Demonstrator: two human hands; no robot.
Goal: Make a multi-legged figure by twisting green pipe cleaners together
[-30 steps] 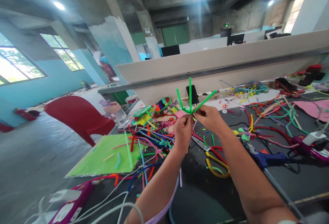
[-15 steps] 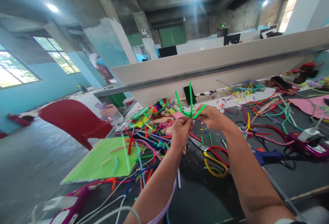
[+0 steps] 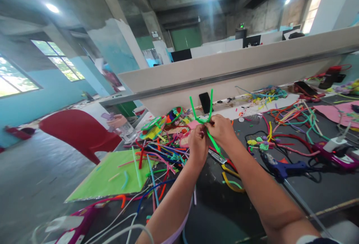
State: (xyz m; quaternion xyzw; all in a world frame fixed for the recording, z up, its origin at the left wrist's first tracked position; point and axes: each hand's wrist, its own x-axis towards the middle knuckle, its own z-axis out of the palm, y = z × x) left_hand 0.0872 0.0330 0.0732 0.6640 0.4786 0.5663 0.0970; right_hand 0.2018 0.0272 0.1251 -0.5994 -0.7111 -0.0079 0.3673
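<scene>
Bright green pipe cleaners point(image 3: 211, 104) are joined between my two hands, with two ends standing up and another slanting down to the right. My left hand point(image 3: 198, 143) is closed, pinching the joined part from the left. From the right, my right hand point(image 3: 223, 130) grips the same green pipe cleaners, fingertips close to the left ones. Just below my hands lie scissors point(image 3: 231, 176) with yellow and red handles, partly hidden by my right forearm. Left of my hands is a heap of loose coloured pipe cleaners point(image 3: 162, 152).
A light green sheet point(image 3: 103, 176) lies at the left, a clear bottle point(image 3: 123, 128) behind it. To the right are a blue glue gun point(image 3: 288, 167) and a purple power strip point(image 3: 336, 156). A phone point(image 3: 205, 102) leans against the partition. White cables point(image 3: 123, 218) cross the front left.
My right hand has turned and drawn in closer to the left. The green end that pointed right now slants down, and the upright one leans right.
</scene>
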